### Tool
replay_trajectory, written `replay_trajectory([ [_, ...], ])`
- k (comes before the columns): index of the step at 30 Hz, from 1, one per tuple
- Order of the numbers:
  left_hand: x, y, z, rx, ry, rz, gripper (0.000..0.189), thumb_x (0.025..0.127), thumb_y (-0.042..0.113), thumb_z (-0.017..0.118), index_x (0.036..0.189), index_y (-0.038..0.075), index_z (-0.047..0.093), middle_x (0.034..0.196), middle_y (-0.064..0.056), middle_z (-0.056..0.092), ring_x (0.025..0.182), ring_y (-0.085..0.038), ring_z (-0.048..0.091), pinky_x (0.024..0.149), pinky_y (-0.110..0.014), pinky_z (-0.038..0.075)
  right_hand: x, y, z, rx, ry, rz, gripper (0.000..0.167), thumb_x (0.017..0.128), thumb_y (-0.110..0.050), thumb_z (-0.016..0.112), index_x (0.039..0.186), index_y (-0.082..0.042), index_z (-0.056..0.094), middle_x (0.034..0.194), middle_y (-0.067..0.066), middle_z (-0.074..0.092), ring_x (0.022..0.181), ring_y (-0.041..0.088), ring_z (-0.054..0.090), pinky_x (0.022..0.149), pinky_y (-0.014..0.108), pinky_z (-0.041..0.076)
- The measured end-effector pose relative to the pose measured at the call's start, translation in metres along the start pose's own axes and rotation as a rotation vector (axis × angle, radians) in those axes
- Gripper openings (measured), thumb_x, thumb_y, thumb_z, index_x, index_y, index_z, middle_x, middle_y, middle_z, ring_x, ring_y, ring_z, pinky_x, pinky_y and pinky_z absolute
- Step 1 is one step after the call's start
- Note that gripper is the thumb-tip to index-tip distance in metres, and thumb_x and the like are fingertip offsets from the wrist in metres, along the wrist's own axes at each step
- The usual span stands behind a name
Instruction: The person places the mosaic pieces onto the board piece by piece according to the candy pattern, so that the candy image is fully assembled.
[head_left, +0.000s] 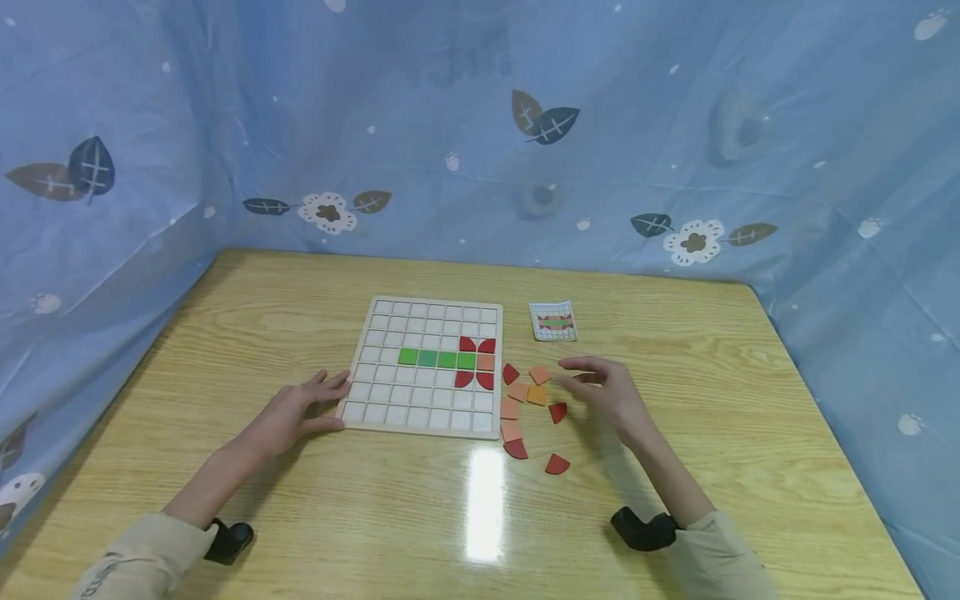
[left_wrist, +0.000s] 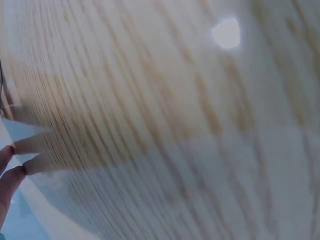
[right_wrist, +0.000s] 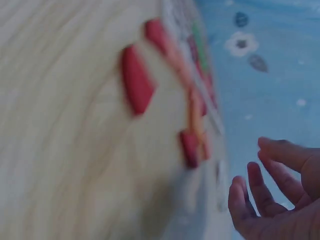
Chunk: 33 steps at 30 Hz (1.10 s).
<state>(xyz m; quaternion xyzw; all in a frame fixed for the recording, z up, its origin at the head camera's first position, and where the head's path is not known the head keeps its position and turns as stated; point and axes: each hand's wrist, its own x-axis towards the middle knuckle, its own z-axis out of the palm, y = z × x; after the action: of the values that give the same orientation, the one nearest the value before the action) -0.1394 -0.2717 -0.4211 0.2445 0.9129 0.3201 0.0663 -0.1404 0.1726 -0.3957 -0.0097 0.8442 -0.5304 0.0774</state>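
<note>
The loose orange tile [head_left: 540, 375] lies on the table [head_left: 675, 333] right of the grid board [head_left: 399, 394] — light and stiff, I'd judge, best pinched by opposite edges; my right hand [head_left: 611, 396] hovers just beside it, thumb and fingers apart, holding nothing — my left hand [head_left: 295, 410], fingers loosely spread, rests at the board's left edge

The square wooden board [head_left: 439, 419] has a pale tan frame around white cells; four flat square tiles [head_left: 447, 360] on it are green — one bluer; the quarter-round tiles [head_left: 557, 464] are red, the loose square tiles [head_left: 518, 392] salmon — one brighter orange; the small white paper card [head_left: 555, 322] carries a red, salmon and green figure; the yellow-tan wooden bench [head_left: 375, 517] shows streaked grain; the blue cloth backdrop [head_left: 375, 50] bears brown and dark leaves and white flowers.
</note>
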Motion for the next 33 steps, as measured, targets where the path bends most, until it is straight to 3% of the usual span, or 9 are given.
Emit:
replay_trajectory([
  [6, -0.001, -0.001, 0.001, -0.005, -0.005, -0.007, 0.064, 0.079, 0.018, 0.076, 0.133, -0.007, 0.051, 0.141, -0.023, 0.043, 0.131, -0.054, 0.028, 0.101, -0.067, 0.027, -0.009, 0.018, -0.009, -0.02, -0.08, -0.039, 0.033, 0.088, -0.006, 0.069, 0.119, 0.006, 0.063, 0.116, 0.021, 0.064, 0.098, 0.026, 0.063, 0.078, 0.019, 0.051],
  [9, -0.001, -0.002, 0.001, -0.011, -0.006, -0.01, 0.064, 0.08, 0.018, 0.076, 0.133, -0.007, 0.051, 0.141, -0.023, 0.042, 0.131, -0.055, 0.028, 0.101, -0.067, 0.027, -0.012, 0.024, -0.009, -0.092, -0.116, -0.093, 0.032, 0.086, -0.005, 0.071, 0.115, 0.005, 0.066, 0.109, 0.019, 0.068, 0.092, 0.024, 0.064, 0.078, 0.022, 0.053],
  [13, 0.0, -0.002, 0.001, -0.015, -0.002, -0.01, 0.064, 0.079, 0.018, 0.076, 0.133, -0.007, 0.051, 0.141, -0.023, 0.042, 0.131, -0.055, 0.028, 0.101, -0.067, 0.027, -0.011, 0.028, -0.004, -0.191, -0.104, -0.197, 0.027, 0.083, -0.002, 0.073, 0.109, 0.005, 0.069, 0.104, 0.016, 0.069, 0.09, 0.026, 0.065, 0.08, 0.031, 0.055],
  [17, 0.0, -0.002, 0.001, -0.018, 0.001, -0.009, 0.064, 0.079, 0.016, 0.076, 0.132, -0.008, 0.051, 0.141, -0.023, 0.042, 0.131, -0.055, 0.027, 0.101, -0.068, 0.027, -0.004, 0.027, 0.003, -0.208, -0.085, -0.28, 0.025, 0.082, -0.001, 0.074, 0.106, 0.003, 0.07, 0.104, 0.015, 0.069, 0.092, 0.028, 0.067, 0.081, 0.035, 0.056],
  [25, 0.0, -0.001, 0.001, -0.017, 0.009, -0.005, 0.063, 0.079, 0.017, 0.076, 0.131, -0.008, 0.052, 0.14, -0.023, 0.043, 0.13, -0.055, 0.029, 0.1, -0.067, 0.028, 0.024, 0.026, 0.006, -0.189, -0.096, -0.38, 0.026, 0.084, -0.001, 0.072, 0.109, 0.003, 0.069, 0.105, 0.015, 0.068, 0.091, 0.028, 0.067, 0.079, 0.033, 0.056],
  [33, 0.0, 0.001, 0.0, -0.009, 0.006, -0.009, 0.062, 0.08, 0.017, 0.076, 0.131, -0.008, 0.052, 0.14, -0.024, 0.043, 0.131, -0.054, 0.029, 0.101, -0.067, 0.028, 0.054, 0.025, -0.012, -0.261, -0.337, -0.463, 0.032, 0.086, 0.007, 0.066, 0.118, 0.01, 0.063, 0.12, 0.023, 0.062, 0.111, 0.038, 0.058, 0.091, 0.046, 0.049],
])
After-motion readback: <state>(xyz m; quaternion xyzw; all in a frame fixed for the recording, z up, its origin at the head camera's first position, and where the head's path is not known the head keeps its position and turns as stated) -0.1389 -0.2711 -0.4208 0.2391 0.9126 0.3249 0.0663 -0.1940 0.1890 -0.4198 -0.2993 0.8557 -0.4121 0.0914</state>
